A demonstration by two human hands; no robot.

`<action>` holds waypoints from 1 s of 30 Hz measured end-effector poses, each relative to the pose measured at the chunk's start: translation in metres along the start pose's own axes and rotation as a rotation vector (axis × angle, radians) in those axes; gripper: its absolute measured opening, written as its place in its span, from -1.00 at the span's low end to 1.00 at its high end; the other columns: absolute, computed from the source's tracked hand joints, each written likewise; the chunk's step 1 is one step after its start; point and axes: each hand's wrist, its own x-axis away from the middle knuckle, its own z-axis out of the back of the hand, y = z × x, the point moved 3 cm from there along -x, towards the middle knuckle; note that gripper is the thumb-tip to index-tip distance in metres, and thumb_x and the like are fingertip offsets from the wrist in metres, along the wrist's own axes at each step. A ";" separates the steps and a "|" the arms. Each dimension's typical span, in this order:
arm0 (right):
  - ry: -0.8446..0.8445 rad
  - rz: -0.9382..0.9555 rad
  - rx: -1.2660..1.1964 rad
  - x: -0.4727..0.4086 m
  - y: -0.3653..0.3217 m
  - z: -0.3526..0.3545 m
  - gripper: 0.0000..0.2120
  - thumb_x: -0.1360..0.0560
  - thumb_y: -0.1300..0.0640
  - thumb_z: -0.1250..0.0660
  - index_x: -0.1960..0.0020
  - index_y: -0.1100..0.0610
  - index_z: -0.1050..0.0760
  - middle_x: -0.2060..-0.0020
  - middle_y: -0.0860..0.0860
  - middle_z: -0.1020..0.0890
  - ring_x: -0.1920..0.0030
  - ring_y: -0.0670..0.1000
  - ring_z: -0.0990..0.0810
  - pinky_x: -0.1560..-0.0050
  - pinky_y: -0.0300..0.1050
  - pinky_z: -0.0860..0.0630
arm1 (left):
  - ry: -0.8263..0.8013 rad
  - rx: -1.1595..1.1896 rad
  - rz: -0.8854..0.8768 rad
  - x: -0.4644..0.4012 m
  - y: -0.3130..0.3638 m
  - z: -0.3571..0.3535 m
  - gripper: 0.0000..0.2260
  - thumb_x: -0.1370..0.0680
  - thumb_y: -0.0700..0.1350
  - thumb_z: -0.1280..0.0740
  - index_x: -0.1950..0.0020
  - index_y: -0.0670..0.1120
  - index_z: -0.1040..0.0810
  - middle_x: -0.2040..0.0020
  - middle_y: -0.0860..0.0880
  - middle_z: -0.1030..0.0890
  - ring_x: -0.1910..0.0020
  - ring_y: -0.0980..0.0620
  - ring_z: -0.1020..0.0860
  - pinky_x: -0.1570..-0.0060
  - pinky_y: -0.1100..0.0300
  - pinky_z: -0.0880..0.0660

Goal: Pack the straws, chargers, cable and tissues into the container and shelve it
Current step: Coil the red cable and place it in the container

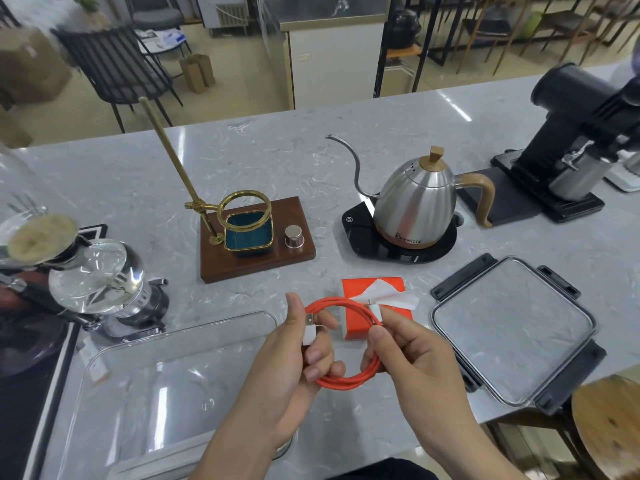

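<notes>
An orange cable (349,382) with white plugs is coiled into a loop and held between both hands above the counter's front edge. My left hand (294,362) pinches the end with the USB plug. My right hand (412,355) grips the other side of the loop near the second plug. Just behind the loop lies an orange tissue pack (360,329) with a white tissue sticking out. The clear container (145,382) sits at the front left, with nothing visible inside. Its clear lid (512,327) with black clips lies at the right. No straws or chargers can be made out.
A wooden dripper stand (256,237) with a brass ring and a gooseneck kettle (412,202) on its black base stand behind. A glass siphon brewer (97,275) is at the left, a black grinder (575,133) at the far right, a wooden stool (609,427) at the front right.
</notes>
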 end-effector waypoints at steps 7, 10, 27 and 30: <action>0.006 -0.007 0.049 -0.005 0.004 0.001 -0.79 -0.61 0.26 -0.25 0.14 0.17 -0.60 0.37 0.34 -0.45 0.35 0.08 -0.43 0.29 -0.15 -0.47 | -0.114 0.164 0.038 0.003 -0.001 0.006 -0.64 -0.59 0.02 -0.11 0.01 -0.24 -0.54 0.35 -0.09 -0.26 0.42 0.02 -0.22 0.14 0.01 -0.40; 0.004 -0.009 0.040 -0.007 0.005 0.003 -0.82 -0.60 0.20 -0.26 0.08 0.16 -0.62 0.37 0.34 -0.45 0.36 0.08 -0.44 0.29 -0.11 -0.51 | -0.144 0.197 0.041 0.001 -0.003 0.007 -0.67 -0.62 -0.05 -0.10 -0.04 -0.26 -0.55 0.32 -0.08 -0.28 0.39 0.01 -0.25 0.11 0.01 -0.38; -0.007 -0.082 -0.027 -0.005 0.007 0.008 -0.81 -0.59 0.25 -0.27 0.04 0.15 -0.66 0.35 0.23 -0.58 0.32 0.08 -0.54 0.22 -0.03 -0.59 | -0.168 0.274 0.113 -0.005 -0.009 0.001 -0.63 -0.58 0.01 -0.21 -0.16 -0.22 -0.63 0.41 -0.02 -0.27 0.52 0.12 -0.13 -0.09 -0.11 -0.55; -0.024 -0.093 -0.030 -0.006 0.008 0.007 -0.82 -0.59 0.19 -0.29 0.06 0.15 -0.67 0.32 0.24 -0.60 0.31 0.10 -0.56 0.20 -0.05 -0.59 | -0.153 0.259 0.119 -0.005 -0.010 0.004 -0.62 -0.58 0.01 -0.20 -0.18 -0.22 -0.63 0.42 -0.02 -0.25 0.49 0.12 -0.07 -0.09 -0.11 -0.56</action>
